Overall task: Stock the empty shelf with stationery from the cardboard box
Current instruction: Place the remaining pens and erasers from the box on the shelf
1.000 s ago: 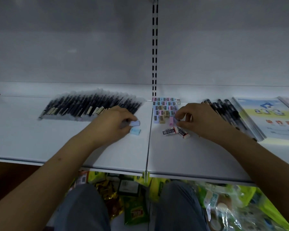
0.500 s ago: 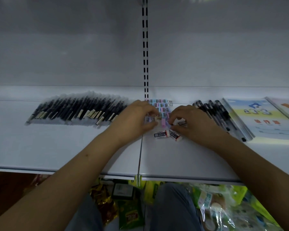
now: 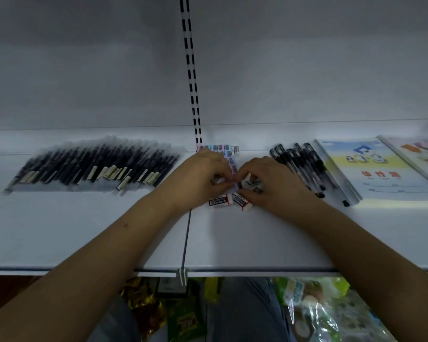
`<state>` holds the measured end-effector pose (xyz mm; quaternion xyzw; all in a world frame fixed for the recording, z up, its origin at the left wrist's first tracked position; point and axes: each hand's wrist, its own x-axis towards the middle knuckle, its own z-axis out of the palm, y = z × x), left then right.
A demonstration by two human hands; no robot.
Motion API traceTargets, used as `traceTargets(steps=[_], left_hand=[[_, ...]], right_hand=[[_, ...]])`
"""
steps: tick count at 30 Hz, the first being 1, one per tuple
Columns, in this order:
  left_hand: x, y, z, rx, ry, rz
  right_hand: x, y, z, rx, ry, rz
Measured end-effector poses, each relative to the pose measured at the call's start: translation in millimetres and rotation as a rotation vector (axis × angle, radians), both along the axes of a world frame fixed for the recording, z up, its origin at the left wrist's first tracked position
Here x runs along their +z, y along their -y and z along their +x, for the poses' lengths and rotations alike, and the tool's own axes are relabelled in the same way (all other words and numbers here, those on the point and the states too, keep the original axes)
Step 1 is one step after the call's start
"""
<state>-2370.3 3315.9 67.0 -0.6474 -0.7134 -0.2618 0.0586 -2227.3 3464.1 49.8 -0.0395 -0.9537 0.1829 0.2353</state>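
1. Head cam: I see both hands over the mid part of the white shelf, working at the eraser pile just right of the shelf seam.
2. L hand: fingers curled down, tips pinching sth small at the pile; can't tell exactly which piece, likely one of the small erasers. Hand covers the left part of the pastel eraser rows.
3. R hand: fingers curled, thumb + forefinger round a white eraser, tilted up between the fingertips. Tips of both hands nearly touching.
4. Two sleeved erasers w/ black-white-red wrappers lie flat on the shelf just below the hands, ends touching in a shallow V.
5. Left section: long row of wrapped black pens, fanned side by side, well apart from the hands.
6. Right of the R hand: smaller batch of black gel pens, near the wrist; beside those, workbooks lying flat, a second cover overlapping at far right.
7. Slotted upright runs down the back panel to the seam.
8. Below shelf edge: my knees in grey trousers and snack packets on a lower level. The cardboard box doesn't show in this view.
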Motion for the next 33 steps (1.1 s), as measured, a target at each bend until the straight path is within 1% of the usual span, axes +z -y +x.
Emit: traceTargets(steps=[2,6,8,10,12,15,17,19,21,24,26,28,30,31,33], left_hand=[[4,-2,2,-0.012,-0.011,-0.012],[11,-4,1,0.028,-0.133,-0.062],[14,-1,0,0.015,-0.139,-0.051],[17,9,-6,0.035,-0.086,-0.017],[18,28,-16,0.120,-0.021,0.008],[15,66,-37,0.211,0.078,0.000],[13,86,-48,0.244,0.117,-0.052],[13,97,-53,0.246,0.111,-0.157],[13,99,-52,0.223,0.071,-0.236],[14,96,-48,0.201,0.020,-0.270],[15,95,-46,0.194,0.018,-0.282],[16,97,-44,0.207,0.030,-0.258],[16,100,-42,0.235,0.085,-0.178],[16,102,-39,0.256,0.135,-0.129],[16,100,-34,0.282,0.278,-0.044]], right_hand=[[-1,-1,0,-0.001,-0.009,0.016],[-3,-1,-2,-0.005,-0.033,0.011],[-3,-1,-5,-0.006,-0.043,0.016],[-3,-1,-9,-0.016,-0.034,0.038],[-3,1,-12,-0.010,-0.034,0.070],[0,8,-12,-0.024,-0.130,0.063],[7,15,-12,-0.029,-0.181,0.046],[16,28,-17,0.023,-0.120,0.012],[23,51,-27,0.094,0.004,0.008],[19,88,-43,0.135,0.108,0.063],[12,105,-50,0.127,0.116,0.069],[10,109,-50,0.106,0.112,0.043],[14,102,-41,0.079,0.113,0.016],[19,96,-34,0.052,0.077,-0.029],[31,74,-18,-0.032,-0.061,-0.132]])
